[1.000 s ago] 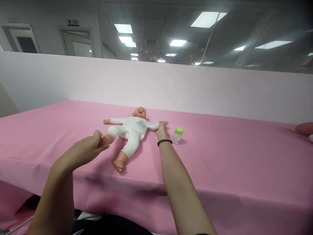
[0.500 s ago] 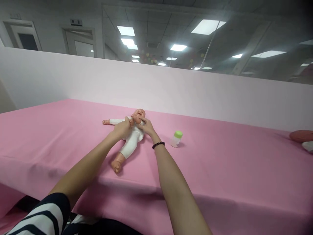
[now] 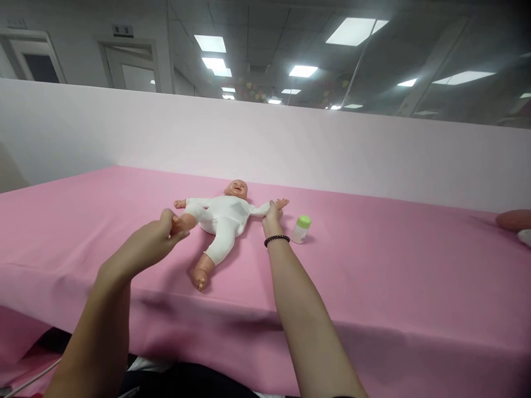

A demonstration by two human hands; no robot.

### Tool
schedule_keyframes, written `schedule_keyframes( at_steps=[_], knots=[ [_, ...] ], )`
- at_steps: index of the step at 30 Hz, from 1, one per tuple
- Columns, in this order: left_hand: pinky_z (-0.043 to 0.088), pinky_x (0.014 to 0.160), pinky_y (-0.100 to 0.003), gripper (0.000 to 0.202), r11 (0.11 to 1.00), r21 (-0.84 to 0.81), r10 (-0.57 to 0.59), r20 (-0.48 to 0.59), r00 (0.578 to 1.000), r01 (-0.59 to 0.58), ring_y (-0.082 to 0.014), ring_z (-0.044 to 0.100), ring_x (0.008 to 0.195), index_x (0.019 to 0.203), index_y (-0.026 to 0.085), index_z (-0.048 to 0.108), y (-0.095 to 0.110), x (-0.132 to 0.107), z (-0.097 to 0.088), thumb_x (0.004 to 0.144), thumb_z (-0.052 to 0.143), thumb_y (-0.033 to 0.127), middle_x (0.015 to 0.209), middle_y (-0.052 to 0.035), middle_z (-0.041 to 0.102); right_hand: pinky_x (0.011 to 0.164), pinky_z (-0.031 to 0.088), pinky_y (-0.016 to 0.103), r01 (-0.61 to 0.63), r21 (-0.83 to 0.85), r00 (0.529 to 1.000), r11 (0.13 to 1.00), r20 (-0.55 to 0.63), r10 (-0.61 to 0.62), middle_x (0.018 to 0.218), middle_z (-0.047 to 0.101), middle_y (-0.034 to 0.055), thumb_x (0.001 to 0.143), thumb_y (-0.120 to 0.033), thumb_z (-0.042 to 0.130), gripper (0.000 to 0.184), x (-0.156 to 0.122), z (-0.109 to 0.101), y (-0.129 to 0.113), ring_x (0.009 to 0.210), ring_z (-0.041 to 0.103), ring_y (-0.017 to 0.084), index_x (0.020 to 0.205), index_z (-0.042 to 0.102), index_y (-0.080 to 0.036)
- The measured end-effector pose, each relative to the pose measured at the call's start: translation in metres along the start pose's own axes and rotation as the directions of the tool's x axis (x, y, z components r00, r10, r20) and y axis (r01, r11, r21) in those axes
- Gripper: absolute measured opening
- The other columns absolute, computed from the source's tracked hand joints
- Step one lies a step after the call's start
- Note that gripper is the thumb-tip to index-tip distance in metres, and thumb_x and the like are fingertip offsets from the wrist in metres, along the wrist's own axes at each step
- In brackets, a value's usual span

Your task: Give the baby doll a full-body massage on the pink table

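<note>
A baby doll with a white cloth body lies on its back on a pink-covered table, head toward the far wall. My left hand is closed around the doll's foot, holding that leg raised and drawn out to the left. Out to the right, my right hand grips the doll's arm near the wrist, its small hand showing beyond my fingers. The doll's other leg stretches toward the front edge, and its other arm lies out to the left.
A small bottle with a green cap stands just right of my right wrist. Part of a brownish, rounded object shows at the far right edge. A low white wall with glass above runs behind the table.
My hands, together over the doll's chest before, have moved apart. The left has drawn the doll's foot down and left; the right has carried its arm outward to the right.
</note>
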State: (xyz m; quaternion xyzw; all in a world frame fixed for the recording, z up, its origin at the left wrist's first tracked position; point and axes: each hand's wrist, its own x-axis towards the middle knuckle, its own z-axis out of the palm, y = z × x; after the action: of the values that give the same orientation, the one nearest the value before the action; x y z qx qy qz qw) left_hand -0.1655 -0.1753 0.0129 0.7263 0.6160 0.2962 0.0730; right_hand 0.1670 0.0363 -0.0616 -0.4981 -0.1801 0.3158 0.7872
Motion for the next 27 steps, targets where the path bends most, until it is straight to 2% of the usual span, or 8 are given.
schedule_keyframes(
  at_steps=[4, 7, 11, 13, 16, 19, 22, 27],
  knots=[
    [0.050, 0.074, -0.034, 0.025, 1.000, 0.012, 0.016, 0.054, 0.998, -0.016, -0.0314, 0.073, 0.098, 0.111, 0.024, 0.044, 0.035, 0.058, 0.015, 0.097, 0.056, 0.042, 0.113, -0.0138, 0.075, 0.105, 0.056, 0.037, 0.255, 0.048, 0.948, 0.966, 0.184, -0.259, 0.141, 0.067, 0.0153, 0.081, -0.028, 0.065, 0.064, -0.012, 0.014, -0.007, 0.121, 0.069, 0.023, 0.142, 0.058, -0.013],
    [0.050, 0.079, -0.037, 0.030, 0.997, 0.072, 0.019, 0.138, 0.990, -0.030, -0.0338, 0.073, 0.102, 0.118, 0.021, 0.046, 0.044, 0.101, 0.043, 0.096, 0.059, 0.037, 0.116, -0.0177, 0.075, 0.106, 0.056, 0.037, 0.406, 0.049, 0.822, 0.912, 0.417, -0.388, 0.137, 0.071, 0.0138, 0.075, -0.028, 0.071, 0.064, -0.023, 0.020, -0.007, 0.119, 0.069, 0.024, 0.137, 0.064, -0.014],
    [0.050, 0.078, -0.038, 0.036, 0.997, 0.063, 0.037, 0.218, 0.975, -0.052, -0.0332, 0.074, 0.092, 0.128, 0.015, 0.045, 0.039, 0.123, 0.079, 0.098, 0.056, 0.032, 0.107, -0.0186, 0.076, 0.113, 0.051, 0.042, 0.512, -0.086, 0.603, 0.855, 0.745, -0.286, 0.126, 0.077, 0.0075, 0.063, -0.015, 0.074, 0.058, -0.036, 0.019, -0.001, 0.122, 0.069, 0.027, 0.120, 0.077, -0.018],
    [0.049, 0.078, -0.039, 0.035, 0.994, 0.086, 0.054, 0.214, 0.975, -0.074, -0.0336, 0.073, 0.087, 0.128, 0.013, 0.045, 0.037, 0.117, 0.082, 0.099, 0.052, 0.030, 0.104, -0.0193, 0.075, 0.116, 0.049, 0.044, 0.520, -0.146, 0.556, 0.842, 0.806, -0.203, 0.121, 0.079, 0.0056, 0.060, -0.010, 0.073, 0.057, -0.041, 0.019, 0.000, 0.122, 0.069, 0.027, 0.116, 0.079, -0.019],
    [0.049, 0.078, -0.039, 0.028, 0.990, 0.078, 0.105, 0.176, 0.979, -0.121, -0.0347, 0.073, 0.090, 0.121, 0.016, 0.046, 0.037, 0.091, 0.065, 0.099, 0.051, 0.033, 0.105, -0.0198, 0.075, 0.113, 0.051, 0.039, 0.444, -0.105, 0.624, 0.890, 0.749, -0.223, 0.130, 0.075, 0.0077, 0.066, -0.014, 0.072, 0.060, -0.042, 0.021, -0.004, 0.124, 0.067, 0.025, 0.126, 0.074, -0.017],
    [0.050, 0.076, -0.037, 0.031, 0.998, 0.000, 0.060, 0.097, 0.994, -0.060, -0.0346, 0.073, 0.096, 0.116, 0.021, 0.045, 0.026, 0.051, 0.034, 0.097, 0.053, 0.045, 0.109, -0.0170, 0.075, 0.105, 0.056, 0.034, 0.317, -0.046, 0.820, 0.947, 0.515, -0.250, 0.139, 0.070, 0.0129, 0.079, -0.022, 0.064, 0.062, -0.035, 0.019, -0.009, 0.122, 0.068, 0.022, 0.140, 0.063, -0.013],
    [0.050, 0.070, -0.036, 0.039, 0.996, -0.025, -0.087, 0.071, 0.994, 0.089, -0.0340, 0.073, 0.090, 0.107, 0.026, 0.044, 0.003, 0.004, 0.012, 0.093, 0.053, 0.061, 0.103, -0.0118, 0.076, 0.101, 0.058, 0.034, 0.116, -0.100, 0.979, 0.988, 0.178, -0.097, 0.143, 0.065, 0.0171, 0.089, -0.025, 0.054, 0.062, -0.020, 0.008, -0.010, 0.122, 0.069, 0.023, 0.149, 0.052, -0.009],
    [0.047, 0.068, -0.034, 0.039, 0.986, 0.004, -0.162, 0.177, 0.971, 0.164, -0.0310, 0.071, 0.081, 0.094, 0.028, 0.042, -0.021, -0.048, 0.017, 0.090, 0.049, 0.066, 0.094, -0.0078, 0.075, 0.097, 0.060, 0.032, -0.109, -0.396, 0.994, 0.912, -0.038, 0.103, 0.140, 0.066, 0.0205, 0.092, -0.017, 0.048, 0.062, 0.001, -0.014, -0.008, 0.120, 0.072, 0.024, 0.153, 0.047, -0.005]
  ],
)
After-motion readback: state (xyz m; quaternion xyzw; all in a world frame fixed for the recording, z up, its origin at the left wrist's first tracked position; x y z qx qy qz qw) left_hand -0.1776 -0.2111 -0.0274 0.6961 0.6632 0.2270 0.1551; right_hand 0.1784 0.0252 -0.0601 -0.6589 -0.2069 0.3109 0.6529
